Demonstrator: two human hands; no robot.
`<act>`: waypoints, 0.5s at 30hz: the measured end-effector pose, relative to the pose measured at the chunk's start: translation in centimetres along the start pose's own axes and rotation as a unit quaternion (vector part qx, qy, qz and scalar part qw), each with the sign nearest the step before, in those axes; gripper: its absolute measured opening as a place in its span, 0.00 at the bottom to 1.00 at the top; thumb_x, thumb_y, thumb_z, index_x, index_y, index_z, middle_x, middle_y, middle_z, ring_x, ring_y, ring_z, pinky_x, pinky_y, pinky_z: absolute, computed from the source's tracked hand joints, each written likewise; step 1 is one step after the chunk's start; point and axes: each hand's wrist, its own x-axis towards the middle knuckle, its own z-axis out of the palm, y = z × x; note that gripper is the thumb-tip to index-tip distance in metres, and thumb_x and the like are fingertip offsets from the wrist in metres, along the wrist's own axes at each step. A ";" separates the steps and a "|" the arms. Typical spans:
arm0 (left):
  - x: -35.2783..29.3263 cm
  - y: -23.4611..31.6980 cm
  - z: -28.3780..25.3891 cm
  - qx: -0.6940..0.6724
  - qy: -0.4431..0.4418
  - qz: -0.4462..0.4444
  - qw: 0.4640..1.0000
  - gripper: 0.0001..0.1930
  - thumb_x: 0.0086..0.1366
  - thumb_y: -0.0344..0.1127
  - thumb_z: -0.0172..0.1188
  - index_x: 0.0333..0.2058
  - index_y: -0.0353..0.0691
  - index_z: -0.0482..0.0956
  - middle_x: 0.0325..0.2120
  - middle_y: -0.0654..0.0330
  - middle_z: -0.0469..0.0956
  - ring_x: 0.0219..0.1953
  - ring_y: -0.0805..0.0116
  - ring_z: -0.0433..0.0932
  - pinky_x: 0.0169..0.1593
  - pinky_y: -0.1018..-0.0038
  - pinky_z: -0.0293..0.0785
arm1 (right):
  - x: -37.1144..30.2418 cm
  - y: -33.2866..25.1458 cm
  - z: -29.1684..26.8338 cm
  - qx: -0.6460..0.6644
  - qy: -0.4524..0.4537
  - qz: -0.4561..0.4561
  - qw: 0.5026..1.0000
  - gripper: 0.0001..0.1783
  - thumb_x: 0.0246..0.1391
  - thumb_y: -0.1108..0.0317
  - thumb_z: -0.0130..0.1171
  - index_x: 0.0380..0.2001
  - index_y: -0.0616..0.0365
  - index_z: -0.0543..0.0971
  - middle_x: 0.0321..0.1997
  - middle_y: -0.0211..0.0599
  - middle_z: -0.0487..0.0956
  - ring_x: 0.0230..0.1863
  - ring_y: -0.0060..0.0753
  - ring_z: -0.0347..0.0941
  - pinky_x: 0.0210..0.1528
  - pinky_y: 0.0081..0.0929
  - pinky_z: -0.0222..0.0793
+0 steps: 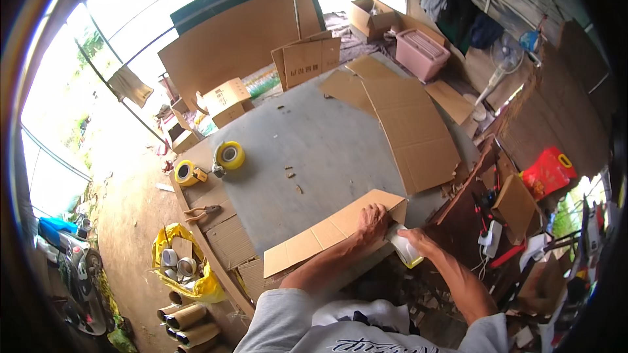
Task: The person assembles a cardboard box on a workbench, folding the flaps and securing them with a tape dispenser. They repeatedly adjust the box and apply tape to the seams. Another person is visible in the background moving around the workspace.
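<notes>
A long, folded piece of brown cardboard (320,235) lies along the near edge of the grey tabletop (288,124). My left hand (373,220) rests on its right part, fingers lying over the upper face and holding nothing. At the cardboard's right end, my right hand (422,242) is closed around a roll of packing tape (405,248), its white side and yellow edge showing. The tape is up against the cardboard's end; whether a strip is stuck there I cannot tell.
On the table's left are yellow tape rolls (187,173), one in a dispenser (229,155), and pliers (203,212). Flattened cardboard (415,131) covers the far right. A yellow bag (208,289) of empty tape cores stands on the floor. Cluttered tools and a power strip (490,238) lie right.
</notes>
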 end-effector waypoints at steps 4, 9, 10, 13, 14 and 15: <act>-3.1 -1.5 -0.4 0.154 0.177 0.073 0.969 0.27 0.59 0.50 0.63 0.47 0.30 0.78 0.38 0.50 0.80 0.50 0.51 0.77 0.50 0.56 0.72 | -4.6 -7.8 2.5 -0.380 -0.076 -0.037 0.921 0.22 0.59 0.51 0.48 0.44 0.52 0.85 0.49 0.48 0.84 0.51 0.54 0.80 0.52 0.52 0.74; 0.6 1.0 2.4 -0.025 0.100 -0.061 0.993 0.36 0.51 0.62 0.68 0.47 0.33 0.82 0.44 0.53 0.82 0.50 0.54 0.77 0.51 0.59 0.69 | -2.5 9.7 6.8 -0.247 -0.002 -0.167 0.955 0.27 0.60 0.47 0.56 0.39 0.65 0.83 0.45 0.56 0.84 0.55 0.53 0.78 0.60 0.42 0.66; 0.9 0.7 1.0 -0.040 0.074 -0.070 0.994 0.36 0.51 0.63 0.67 0.47 0.34 0.82 0.44 0.53 0.82 0.51 0.54 0.77 0.52 0.59 0.69 | -3.1 10.4 6.7 -0.175 0.029 -0.110 0.978 0.27 0.60 0.46 0.57 0.33 0.65 0.82 0.38 0.52 0.84 0.47 0.46 0.79 0.53 0.41 0.69; -1.7 -1.0 -2.7 -0.091 -0.045 -0.116 0.988 0.38 0.50 0.65 0.67 0.47 0.35 0.83 0.46 0.54 0.82 0.52 0.54 0.76 0.53 0.59 0.68 | -11.4 8.6 4.4 0.136 -0.017 -0.014 0.990 0.30 0.60 0.43 0.60 0.19 0.61 0.78 0.21 0.30 0.77 0.27 0.21 0.71 0.29 0.34 0.64; -3.4 -0.9 -4.1 -0.077 -0.057 -0.132 0.987 0.38 0.50 0.66 0.67 0.47 0.36 0.83 0.47 0.54 0.82 0.53 0.54 0.76 0.54 0.59 0.68 | -13.3 9.5 3.8 0.174 -0.001 -0.086 0.981 0.35 0.58 0.41 0.61 0.17 0.68 0.76 0.15 0.31 0.69 0.23 0.18 0.64 0.25 0.34 0.61; -5.5 -0.8 -4.0 0.053 -0.036 -0.149 0.987 0.36 0.54 0.68 0.63 0.47 0.40 0.84 0.50 0.54 0.81 0.56 0.54 0.76 0.58 0.55 0.67 | -16.5 7.0 3.2 0.234 0.014 -0.067 0.970 0.35 0.59 0.42 0.60 0.15 0.65 0.74 0.15 0.31 0.68 0.23 0.18 0.62 0.24 0.34 0.59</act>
